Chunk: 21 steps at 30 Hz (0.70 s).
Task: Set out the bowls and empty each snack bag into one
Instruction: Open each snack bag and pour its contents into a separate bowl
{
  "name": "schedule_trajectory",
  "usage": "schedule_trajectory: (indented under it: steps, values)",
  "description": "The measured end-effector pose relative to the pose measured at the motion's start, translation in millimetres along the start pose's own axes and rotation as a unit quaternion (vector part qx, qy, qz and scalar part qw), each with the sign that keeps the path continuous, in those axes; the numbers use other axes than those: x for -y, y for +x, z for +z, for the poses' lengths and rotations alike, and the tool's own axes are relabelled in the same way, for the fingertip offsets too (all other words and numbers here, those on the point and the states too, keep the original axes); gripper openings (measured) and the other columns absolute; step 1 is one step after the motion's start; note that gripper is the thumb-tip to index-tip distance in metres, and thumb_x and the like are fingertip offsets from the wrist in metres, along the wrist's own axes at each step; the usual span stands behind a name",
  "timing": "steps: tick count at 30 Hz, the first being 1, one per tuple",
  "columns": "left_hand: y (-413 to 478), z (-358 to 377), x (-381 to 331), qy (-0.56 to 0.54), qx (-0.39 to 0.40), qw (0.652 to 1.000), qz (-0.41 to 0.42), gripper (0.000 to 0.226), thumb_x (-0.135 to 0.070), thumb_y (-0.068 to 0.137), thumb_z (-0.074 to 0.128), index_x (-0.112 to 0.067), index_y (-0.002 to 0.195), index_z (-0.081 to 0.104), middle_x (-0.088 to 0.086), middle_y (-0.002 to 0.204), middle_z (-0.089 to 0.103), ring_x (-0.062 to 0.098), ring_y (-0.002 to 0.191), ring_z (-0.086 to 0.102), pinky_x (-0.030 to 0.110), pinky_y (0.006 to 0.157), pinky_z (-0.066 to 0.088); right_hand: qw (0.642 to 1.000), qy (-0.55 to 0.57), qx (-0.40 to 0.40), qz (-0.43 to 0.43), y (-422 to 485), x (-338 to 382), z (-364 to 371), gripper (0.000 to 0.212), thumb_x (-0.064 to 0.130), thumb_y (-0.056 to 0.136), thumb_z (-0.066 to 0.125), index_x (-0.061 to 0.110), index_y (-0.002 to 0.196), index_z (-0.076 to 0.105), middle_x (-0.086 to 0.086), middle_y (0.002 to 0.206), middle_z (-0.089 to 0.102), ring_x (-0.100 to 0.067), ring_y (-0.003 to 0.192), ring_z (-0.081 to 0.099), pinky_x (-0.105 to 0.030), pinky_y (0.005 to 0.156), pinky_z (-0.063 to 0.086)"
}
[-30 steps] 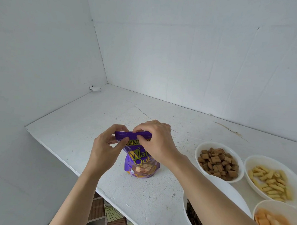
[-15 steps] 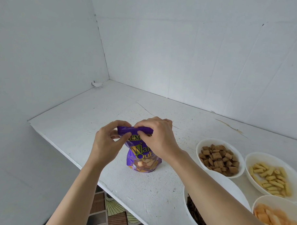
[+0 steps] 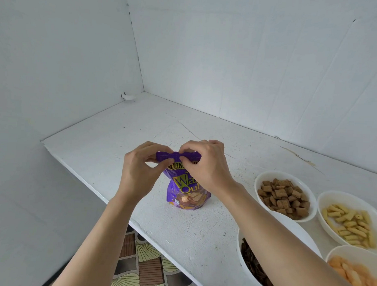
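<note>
Little has moved since 0.5 s ago: both hands stay at the top of the bag, but their fingertips have drawn closer together along its seal, and the bag has not left its spot.

From the head camera, the purple bag [image 3: 186, 192] stands upright on the white surface [image 3: 119, 136], about midway along it and nearer the front edge than the back wall. Its flat top seal [image 3: 168, 156] is still closed. The left hand [image 3: 139, 173] pinches the left end of the seal between thumb and curled forefinger. The right hand [image 3: 206, 167] pinches the right part of the seal, its fingers curled over the top and hiding part of the yellow lettering. The 2 hands nearly touch over the middle of the seal.

4 white bowls sit at the right end of the surface, well apart from the bag. A bowl of brown squares [image 3: 276, 173] is the nearest to the bag. Just right of it is a bowl of pale yellow tubes [image 3: 348, 197]. Closer to the front edge, a bowl of dark pieces [image 3: 250, 275] lies partly under the right forearm, and a bowl of orange pieces [image 3: 354, 251] sits at the front right.

A small white lump [image 3: 128, 96] lies in the back left corner. Patterned floor [image 3: 145, 265] shows below the front edge.
</note>
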<state>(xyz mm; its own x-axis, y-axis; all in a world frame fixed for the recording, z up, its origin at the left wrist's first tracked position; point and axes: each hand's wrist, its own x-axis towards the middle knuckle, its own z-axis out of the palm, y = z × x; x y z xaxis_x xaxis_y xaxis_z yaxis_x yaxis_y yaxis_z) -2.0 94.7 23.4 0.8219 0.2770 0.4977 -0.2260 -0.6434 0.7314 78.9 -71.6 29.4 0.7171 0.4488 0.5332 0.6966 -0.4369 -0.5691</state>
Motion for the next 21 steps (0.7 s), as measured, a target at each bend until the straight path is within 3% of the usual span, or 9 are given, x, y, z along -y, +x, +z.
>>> schedule_trajectory:
  steps: [8,15,21]
  values:
    - [3,-2,-5,0.034,0.026,0.999,-0.002,0.021,-0.001,0.082,0.082,-0.019,0.090,0.075,-0.008,0.088,0.075,0.013,0.079,0.071,0.021,0.077,0.058,1.000,0.000,0.019,0.007,0,0,-1,0.009,0.023,0.086,0.075,0.027,0.091,0.068,0.012,0.084,0.073,-0.006,0.086,0.062,-0.040,0.102,0.033]
    - [12,-5,-5,0.074,0.083,0.994,0.001,0.020,-0.001,0.083,0.077,-0.018,0.094,0.073,-0.007,0.088,0.073,0.018,0.083,0.069,0.036,0.082,0.058,0.996,-0.048,0.078,0.012,2,3,-3,0.014,0.027,0.088,0.067,0.029,0.098,0.057,0.014,0.093,0.068,-0.012,0.096,0.060,-0.046,0.106,0.028]
    - [16,-8,-6,0.077,0.093,0.992,-0.018,0.021,-0.003,0.082,0.079,-0.020,0.096,0.077,-0.006,0.091,0.076,0.016,0.086,0.073,0.043,0.084,0.060,0.997,-0.045,0.069,-0.003,3,6,-2,0.016,0.023,0.088,0.067,0.030,0.102,0.068,0.011,0.099,0.072,-0.013,0.101,0.060,-0.048,0.103,0.031]
